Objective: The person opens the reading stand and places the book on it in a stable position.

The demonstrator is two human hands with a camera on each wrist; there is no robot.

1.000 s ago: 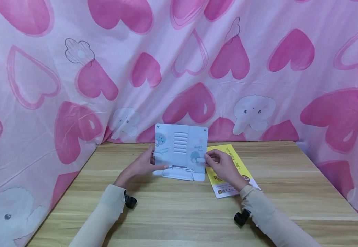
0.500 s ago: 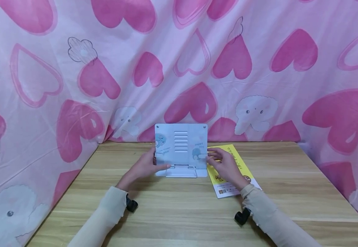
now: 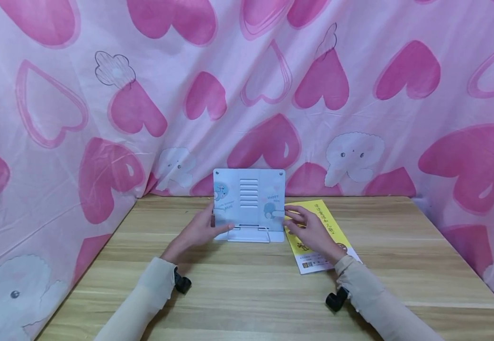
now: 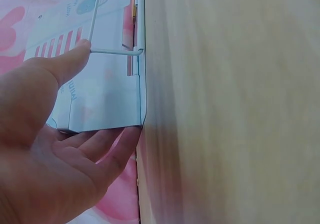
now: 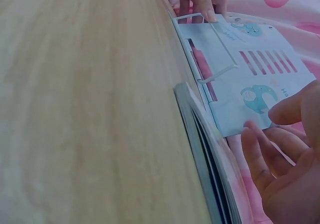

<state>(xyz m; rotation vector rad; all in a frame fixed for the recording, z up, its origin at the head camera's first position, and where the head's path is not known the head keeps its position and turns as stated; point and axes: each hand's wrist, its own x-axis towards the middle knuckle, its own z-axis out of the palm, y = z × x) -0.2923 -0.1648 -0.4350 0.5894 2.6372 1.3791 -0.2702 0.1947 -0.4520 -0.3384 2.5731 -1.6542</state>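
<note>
A pale blue metal book stand (image 3: 248,215) with slots, cartoon prints and a wire page holder (image 3: 248,235) is upright near the table's back, its front facing me. My left hand (image 3: 195,229) grips its left edge. In the left wrist view the thumb (image 4: 75,59) lies over the front by the wire and the fingers go behind. My right hand (image 3: 312,232) is at the right edge, thumb in front by the small page clip (image 3: 278,214); in the right wrist view its fingertips (image 5: 250,126) touch the edge. Whether the base fully rests on the table is unclear.
A yellow and white book (image 3: 315,263) lies flat and slanted under my right hand, just right of the stand. The wooden table (image 3: 247,298) extends toward me. A pink heart-patterned curtain (image 3: 264,94) hangs behind and along both sides.
The stand has turned from a slight tilt to level, and its lower edge has shifted a little away from me. Both hands stay at its sides; the book has not moved.
</note>
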